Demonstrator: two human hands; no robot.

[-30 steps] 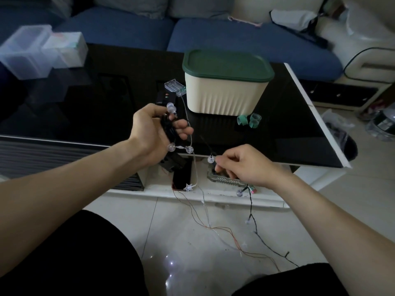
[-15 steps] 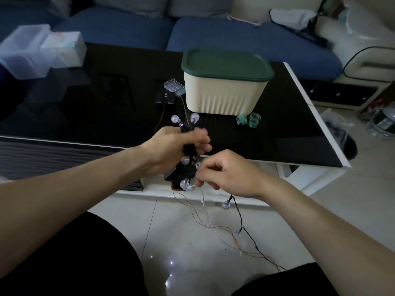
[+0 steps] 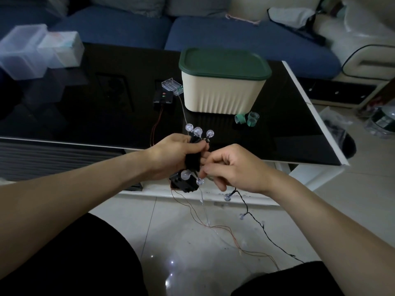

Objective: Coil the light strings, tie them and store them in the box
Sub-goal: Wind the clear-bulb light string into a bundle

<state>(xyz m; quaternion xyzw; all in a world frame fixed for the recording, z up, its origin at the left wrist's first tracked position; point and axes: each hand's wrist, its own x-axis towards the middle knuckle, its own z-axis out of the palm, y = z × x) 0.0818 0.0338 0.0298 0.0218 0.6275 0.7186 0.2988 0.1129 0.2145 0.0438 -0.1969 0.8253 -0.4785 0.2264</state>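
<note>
Your left hand (image 3: pixel 171 155) grips the half-wound coil of black bulb string (image 3: pixel 193 159) at the tabletop (image 3: pixel 288 133) edge while your right hand (image 3: pixel 233 167) pinches its tail, which risks snagging on the copper wire (image 3: pixel 224 229) tangled beside it on the floor.

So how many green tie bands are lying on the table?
2 green bands, side by side on the black table, in front of the cream box's right corner. More could be hidden behind it.

Cream ribbed box (image 3: pixel 222 95) with dark green lid (image 3: pixel 224 63), glossy black table (image 3: pixel 85 116).
</note>
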